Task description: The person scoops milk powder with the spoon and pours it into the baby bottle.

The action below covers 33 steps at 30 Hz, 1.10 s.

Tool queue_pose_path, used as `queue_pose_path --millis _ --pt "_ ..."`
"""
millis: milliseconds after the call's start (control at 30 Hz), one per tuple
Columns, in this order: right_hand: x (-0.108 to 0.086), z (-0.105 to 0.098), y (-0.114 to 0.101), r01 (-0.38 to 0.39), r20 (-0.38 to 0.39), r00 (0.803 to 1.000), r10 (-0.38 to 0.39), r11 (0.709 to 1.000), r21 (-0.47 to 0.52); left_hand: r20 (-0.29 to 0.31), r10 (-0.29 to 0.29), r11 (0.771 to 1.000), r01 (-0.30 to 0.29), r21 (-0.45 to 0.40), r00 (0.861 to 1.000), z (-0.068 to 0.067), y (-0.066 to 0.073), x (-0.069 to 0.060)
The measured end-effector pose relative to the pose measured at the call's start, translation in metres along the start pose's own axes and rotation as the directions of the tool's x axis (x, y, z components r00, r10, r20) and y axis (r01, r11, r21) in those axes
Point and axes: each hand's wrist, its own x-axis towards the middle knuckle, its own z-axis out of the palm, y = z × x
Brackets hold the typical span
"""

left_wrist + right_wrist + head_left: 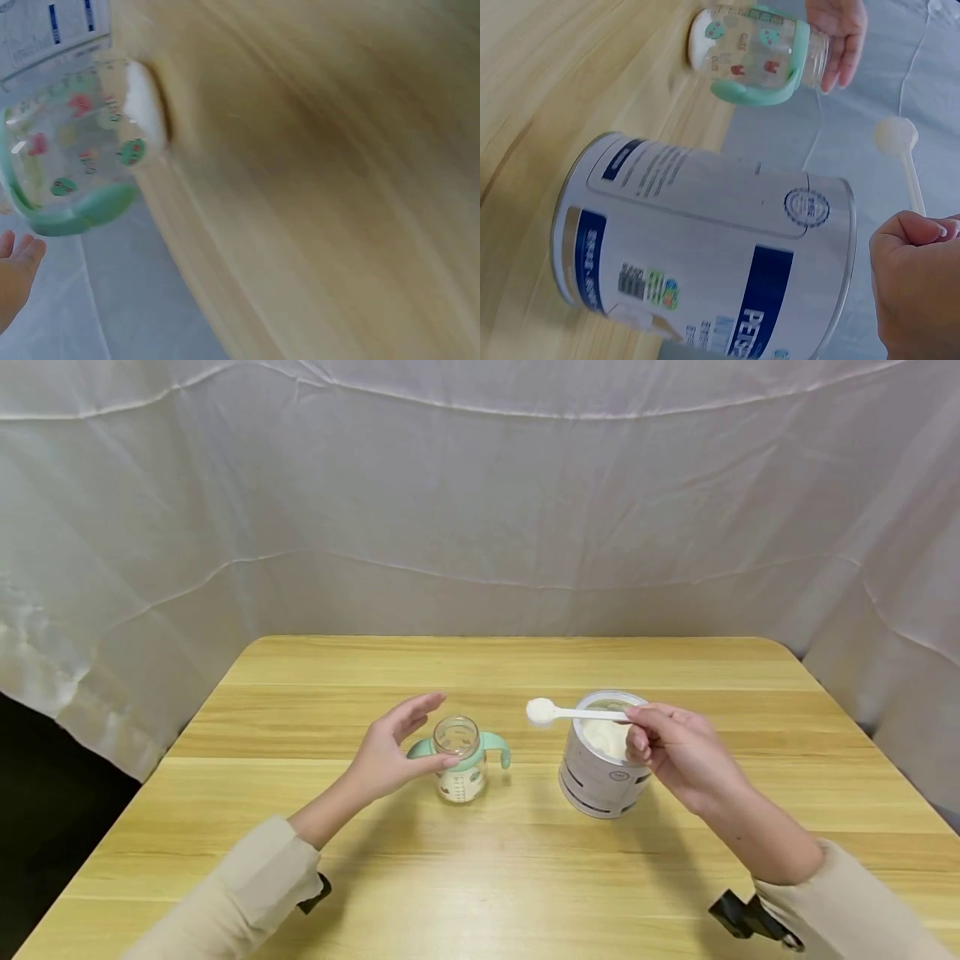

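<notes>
My right hand (686,752) pinches the handle of a white measuring scoop (581,713) heaped with pale powder. The scoop's bowl points left, above the table between the can and the bottle. Behind and below it stands an uncovered milk powder can (603,781), with powder visible inside. My left hand (393,750) is spread beside a clear baby bottle (461,785) with green handles, its thumb near the collar. Whether the thumb touches the bottle I cannot tell. The bottle stands upright without a cap, and the right wrist view shows white powder (701,39) at its bottom.
Both containers stand on a light wooden table (480,877). A pale cloth curtain (480,510) hangs behind the table and along its sides. The can sits to the right of the bottle, with a gap between them.
</notes>
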Motion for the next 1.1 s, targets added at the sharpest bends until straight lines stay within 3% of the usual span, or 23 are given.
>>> queue_pose_path --millis 300,567,1100 --pt "0.004 0.022 0.001 -0.033 -0.012 0.999 0.033 0.999 -0.007 0.015 -0.055 0.998 0.055 0.007 0.998 -0.003 -0.018 -0.006" --pt "0.01 0.04 0.006 -0.017 -0.01 1.0 0.017 0.998 -0.054 0.033 -0.121 0.992 0.119 0.037 0.992 0.001 -0.028 -0.007" --pt "0.02 0.07 0.021 -0.049 -0.055 0.997 0.049 0.999 0.007 0.076 -0.164 0.983 0.156 0.092 0.984 0.007 -0.034 -0.01"
